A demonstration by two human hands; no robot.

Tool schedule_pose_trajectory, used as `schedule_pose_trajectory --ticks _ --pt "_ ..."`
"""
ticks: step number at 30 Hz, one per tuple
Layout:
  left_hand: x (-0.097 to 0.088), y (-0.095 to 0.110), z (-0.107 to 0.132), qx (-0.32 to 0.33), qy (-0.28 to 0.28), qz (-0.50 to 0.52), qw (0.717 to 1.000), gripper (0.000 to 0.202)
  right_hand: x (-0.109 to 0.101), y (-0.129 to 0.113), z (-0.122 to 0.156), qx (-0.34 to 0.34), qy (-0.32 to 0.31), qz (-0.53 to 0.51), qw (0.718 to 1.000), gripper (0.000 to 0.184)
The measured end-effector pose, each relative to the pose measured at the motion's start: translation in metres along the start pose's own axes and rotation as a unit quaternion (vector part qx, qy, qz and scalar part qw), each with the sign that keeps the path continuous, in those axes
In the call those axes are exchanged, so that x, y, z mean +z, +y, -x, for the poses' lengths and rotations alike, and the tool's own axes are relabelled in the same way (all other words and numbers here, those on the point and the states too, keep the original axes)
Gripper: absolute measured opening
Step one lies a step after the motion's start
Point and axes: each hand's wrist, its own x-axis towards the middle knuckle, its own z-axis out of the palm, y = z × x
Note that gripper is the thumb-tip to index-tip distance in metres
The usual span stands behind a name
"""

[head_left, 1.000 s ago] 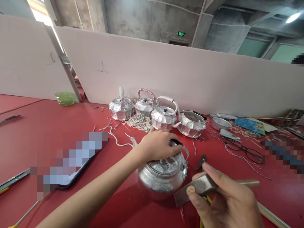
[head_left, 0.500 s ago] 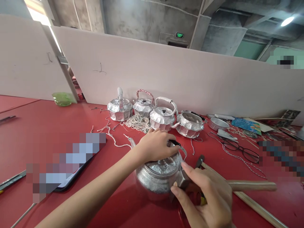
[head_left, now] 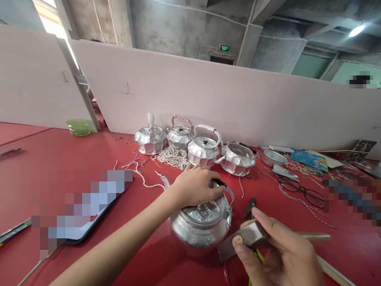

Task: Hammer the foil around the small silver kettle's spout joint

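A silver embossed kettle (head_left: 200,226) sits on the red table (head_left: 59,159) right in front of me. My left hand (head_left: 195,186) lies over its lid and black handle, fingers curled down, holding the kettle steady. My right hand (head_left: 282,258) grips a hammer (head_left: 248,236) close behind its metal head; the head is just to the right of the kettle's side, a little apart from it. The wooden shaft sticks out to the right.
Several more silver kettles (head_left: 205,151) stand in a row by the white partition, with tangled string (head_left: 171,155) before them. Glasses (head_left: 303,190), a small metal bowl (head_left: 273,158) and papers lie to the right. A dark tablet (head_left: 77,222) lies on the left, a green bowl (head_left: 79,127) far left.
The hammer head was against the kettle's side half a second ago and has now drawn back to the right. My left hand has stayed on the kettle's top.
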Motion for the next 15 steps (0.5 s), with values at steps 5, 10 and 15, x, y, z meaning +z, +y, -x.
schedule_pose_trajectory --ticks 5,10,15 --pt "0.001 0.000 0.000 -0.005 -0.004 -0.002 1.000 0.036 0.000 -0.003 -0.008 -0.131 -0.113 -0.033 0.984 0.030" --pt "0.000 0.002 -0.001 -0.004 -0.011 0.003 1.000 0.036 -0.003 -0.001 -0.009 -0.054 -0.031 0.014 0.998 0.037" --pt "-0.001 0.001 0.000 -0.011 -0.009 0.002 1.000 0.037 -0.004 0.002 -0.013 -0.083 -0.057 -0.026 0.995 0.031"
